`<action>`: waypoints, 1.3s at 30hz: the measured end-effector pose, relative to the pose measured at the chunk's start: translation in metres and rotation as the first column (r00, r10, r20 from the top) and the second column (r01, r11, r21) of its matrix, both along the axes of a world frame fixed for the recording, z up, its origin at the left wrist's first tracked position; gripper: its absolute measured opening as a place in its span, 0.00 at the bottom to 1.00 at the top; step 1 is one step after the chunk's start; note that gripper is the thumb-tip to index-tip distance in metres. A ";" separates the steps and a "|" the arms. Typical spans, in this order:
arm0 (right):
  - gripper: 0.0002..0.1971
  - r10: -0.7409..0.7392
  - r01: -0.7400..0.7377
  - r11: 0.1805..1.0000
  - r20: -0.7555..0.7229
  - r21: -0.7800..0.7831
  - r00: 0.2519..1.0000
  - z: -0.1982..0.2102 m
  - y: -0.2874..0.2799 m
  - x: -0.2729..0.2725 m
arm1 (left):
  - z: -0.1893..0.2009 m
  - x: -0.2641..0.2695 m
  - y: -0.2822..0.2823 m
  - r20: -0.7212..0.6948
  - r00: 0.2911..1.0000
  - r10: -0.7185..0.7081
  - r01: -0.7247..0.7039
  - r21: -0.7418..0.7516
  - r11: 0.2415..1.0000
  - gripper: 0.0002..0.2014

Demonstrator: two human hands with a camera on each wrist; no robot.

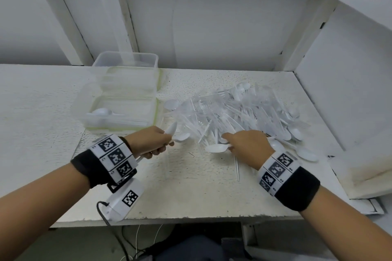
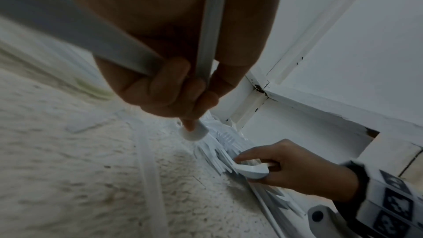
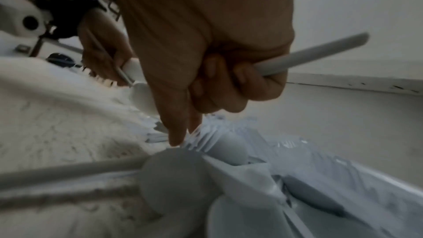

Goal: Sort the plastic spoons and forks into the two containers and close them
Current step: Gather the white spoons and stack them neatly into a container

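Left hand [image 1: 151, 141] grips spoons [image 1: 172, 131]; right hand [image 1: 249, 146] grips one spoon (forefinger probing the pile [image 1: 239, 110] just ahead). Better lift by handles, then drop into the container [image 1: 118, 112] beyond the left fingers.

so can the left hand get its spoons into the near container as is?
Probably yes. The left hand grips spoons just right of the near container, which is open-topped with nothing between them.
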State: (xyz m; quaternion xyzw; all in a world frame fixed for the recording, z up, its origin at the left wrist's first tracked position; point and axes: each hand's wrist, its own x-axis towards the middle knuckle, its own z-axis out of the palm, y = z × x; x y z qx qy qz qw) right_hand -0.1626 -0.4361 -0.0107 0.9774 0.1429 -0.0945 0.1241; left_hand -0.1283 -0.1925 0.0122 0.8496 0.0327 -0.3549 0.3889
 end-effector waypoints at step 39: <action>0.13 -0.446 0.131 -0.550 -0.423 0.825 0.789 0.018 0.014 -0.008 | -0.009 -0.013 -0.095 0.331 0.925 0.187 -0.017 -0.455 0.890 0.10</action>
